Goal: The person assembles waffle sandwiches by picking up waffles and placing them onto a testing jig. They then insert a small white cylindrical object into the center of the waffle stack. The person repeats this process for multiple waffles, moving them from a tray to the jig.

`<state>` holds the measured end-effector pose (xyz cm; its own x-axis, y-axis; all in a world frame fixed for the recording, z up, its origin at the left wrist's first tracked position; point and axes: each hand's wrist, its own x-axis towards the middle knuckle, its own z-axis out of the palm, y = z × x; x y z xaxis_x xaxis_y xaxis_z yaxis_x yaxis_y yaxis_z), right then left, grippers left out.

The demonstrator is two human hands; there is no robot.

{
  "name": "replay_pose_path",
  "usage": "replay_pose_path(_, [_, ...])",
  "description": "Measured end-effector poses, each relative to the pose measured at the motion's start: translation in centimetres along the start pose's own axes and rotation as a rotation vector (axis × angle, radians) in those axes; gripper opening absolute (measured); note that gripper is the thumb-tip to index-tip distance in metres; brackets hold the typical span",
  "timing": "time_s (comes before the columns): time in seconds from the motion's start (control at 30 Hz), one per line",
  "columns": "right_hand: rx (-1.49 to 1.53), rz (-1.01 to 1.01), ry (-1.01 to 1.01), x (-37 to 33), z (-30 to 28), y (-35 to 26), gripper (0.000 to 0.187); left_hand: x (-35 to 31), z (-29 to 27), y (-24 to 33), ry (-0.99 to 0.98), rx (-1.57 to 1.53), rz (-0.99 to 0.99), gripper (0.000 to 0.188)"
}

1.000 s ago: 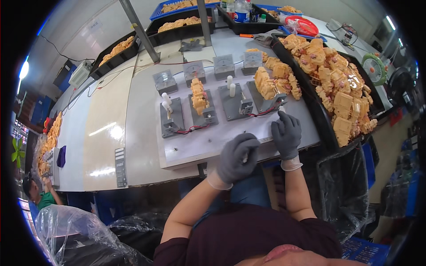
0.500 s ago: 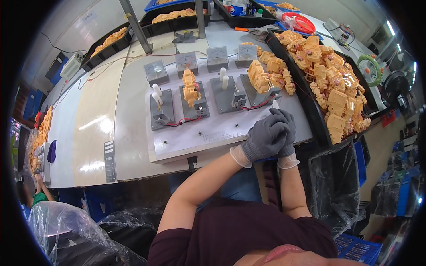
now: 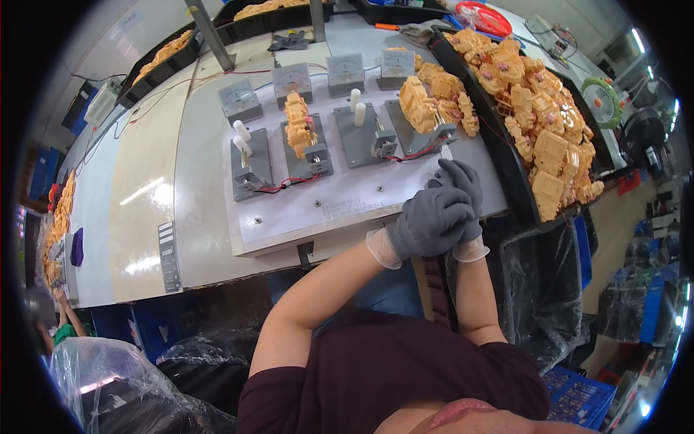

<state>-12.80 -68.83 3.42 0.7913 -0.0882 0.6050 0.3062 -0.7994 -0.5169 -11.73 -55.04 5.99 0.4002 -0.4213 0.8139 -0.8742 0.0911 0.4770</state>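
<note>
My left hand [image 3: 435, 223] and my right hand [image 3: 468, 189], both in grey gloves with clear cuffs underneath, are together at the front right edge of a white test board. Their fingers are curled in against each other, hiding whatever is between them. A slim white tip [image 3: 446, 152] shows just beyond the right fingers; what it belongs to is unclear. Beyond it, a light-orange plastic housing [image 3: 418, 105] sits on the rightmost grey fixture [image 3: 405, 132]. Another orange housing [image 3: 297, 124] stands on the second fixture from the left. Two other fixtures [image 3: 356, 145] show bare white pegs.
Four-sided analog meters [image 3: 289, 83] stand behind the fixtures, joined by red and black wires. Loose housings [image 3: 448, 90] lie beside a black tray [image 3: 499, 163] heaped with more. Clear plastic film [image 3: 538, 289] hangs below right. Another person's arm [image 3: 66, 311] is far left.
My hands stay together, but the right fingers have lifted and spread slightly above the left hand. The whole view has shifted, moving the bench up and left in the picture.
</note>
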Motion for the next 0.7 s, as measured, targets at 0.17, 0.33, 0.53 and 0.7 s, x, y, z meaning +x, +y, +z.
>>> replay_pose_path(0.17, [0.239, 0.186, -0.017, 0.0, -0.5, -0.1, 0.053, -1.6, -2.2, 1.3, -0.108, 0.047, 0.075, 0.028])
replay_pose_path(0.33, [0.24, 0.231, -0.064, 0.1, -0.8, -0.2, 0.055, -2.2, -4.1, 1.5, -0.135, 0.117, 0.04, 0.03])
replay_pose_path(0.53, [0.267, 0.226, -0.062, 0.3, -0.7, -0.1, 0.054, -1.5, -4.7, 1.0, -0.115, 0.141, -0.01, 0.03])
replay_pose_path(0.7, [0.259, 0.223, -0.083, 0.3, -0.8, -0.4, 0.052, -1.3, -4.4, 0.5, -0.112, 0.098, -0.339, 0.019])
